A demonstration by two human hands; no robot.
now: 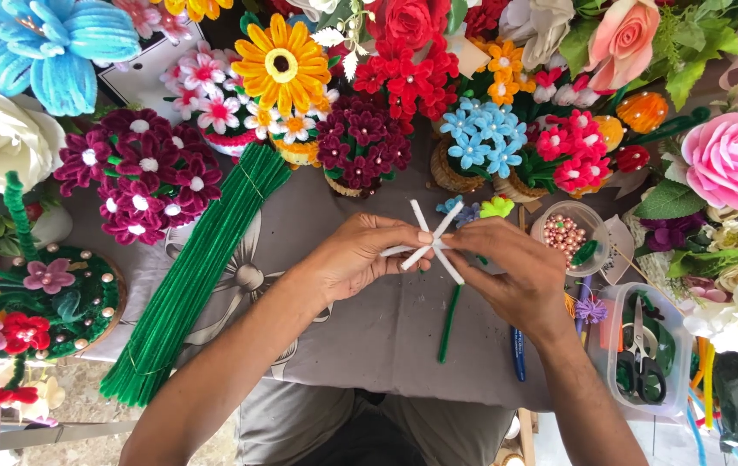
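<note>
Both hands meet over the middle of the grey cloth-covered worktop (369,319). The left hand (360,256) has its fingers pinched together on the crossing point of a bundle of white pipe cleaners (431,242), whose ends fan out like a star. The right hand (516,272) comes in from the other side, its fingers also closed on the same white bundle at its centre, so the two hands touch there.

Just below the hands a single green stem (448,324) lies on the cloth, and a blue pen (517,354) lies near the right wrist. To the left, a long sheaf of green pipe cleaners (196,276) runs diagonally, well apart from the left forearm, with bare cloth between them.

The far edge is crowded with finished flowers: a maroon cluster (140,173), a yellow sunflower (281,65), red blooms (408,78) and small blue flowers (483,134). On the right, a clear cup of pink beads (564,235) sits near the right hand, and a clear tray with scissors (641,354) stands by the right edge. The open room is the cloth patch under and in front of the hands, down to the near edge.
</note>
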